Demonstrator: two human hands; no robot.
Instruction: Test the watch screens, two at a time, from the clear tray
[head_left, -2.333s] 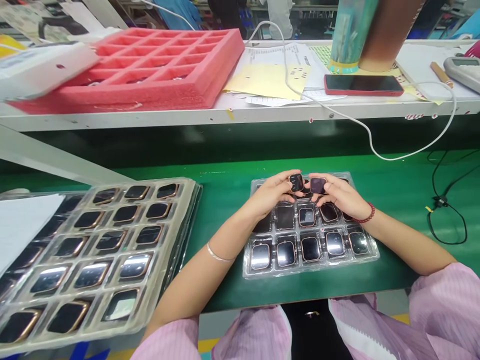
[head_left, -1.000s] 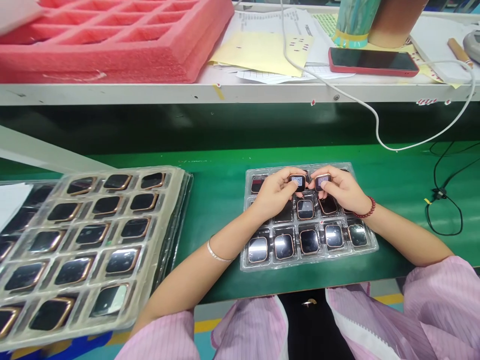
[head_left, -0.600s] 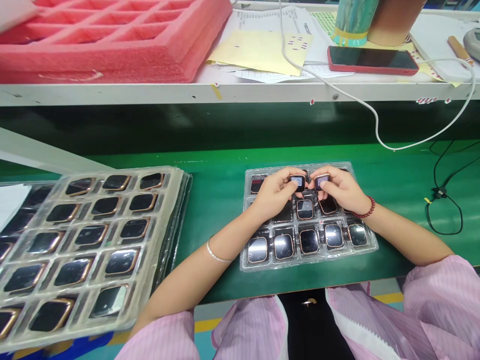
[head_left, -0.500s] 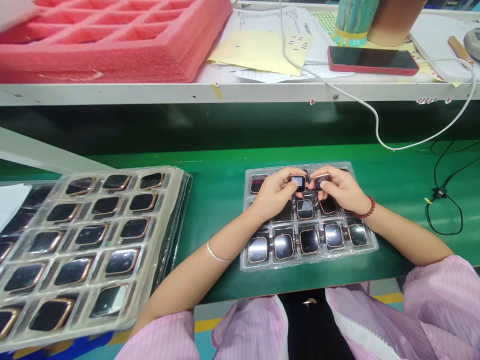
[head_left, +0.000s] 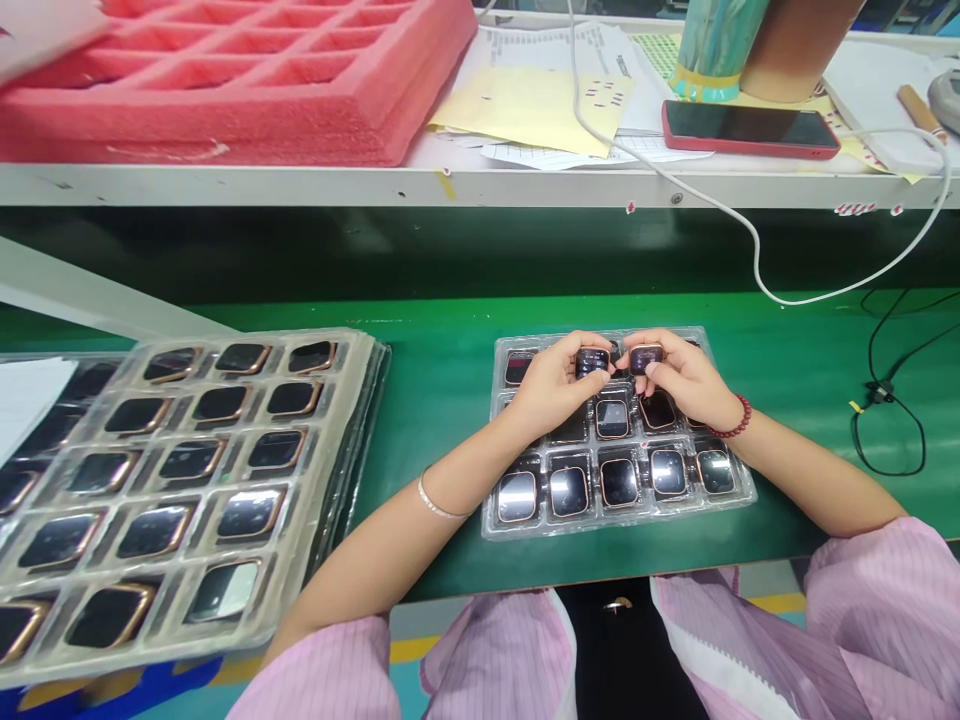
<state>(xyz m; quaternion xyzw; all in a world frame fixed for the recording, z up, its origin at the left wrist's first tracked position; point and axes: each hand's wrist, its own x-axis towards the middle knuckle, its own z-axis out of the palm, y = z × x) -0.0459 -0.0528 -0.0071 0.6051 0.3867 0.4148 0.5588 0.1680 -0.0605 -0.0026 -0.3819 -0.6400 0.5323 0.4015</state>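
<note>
**Two hands meet, fingers closed**

Both forearms are bare and reach forward, coming together toward 12 o'clock. The left hand [head_left: 551,385] is curled, its thumb and fingers pinched together at 1 o'clock. The right hand [head_left: 686,380] mirrors it, pinching at 11 o'clock. The fingertips of both hands are almost touching.

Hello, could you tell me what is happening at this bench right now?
A person in a pink striped smock is seated at a green conveyor belt, holding one small smartwatch body in each hand. The left hand pinches one watch body and the right hand pinches another watch body, side by side above a clear blister tray with more watch bodies in its pockets. A stack of similar filled trays lies to the left, and a red foam tray sits on the shelf behind.
</note>
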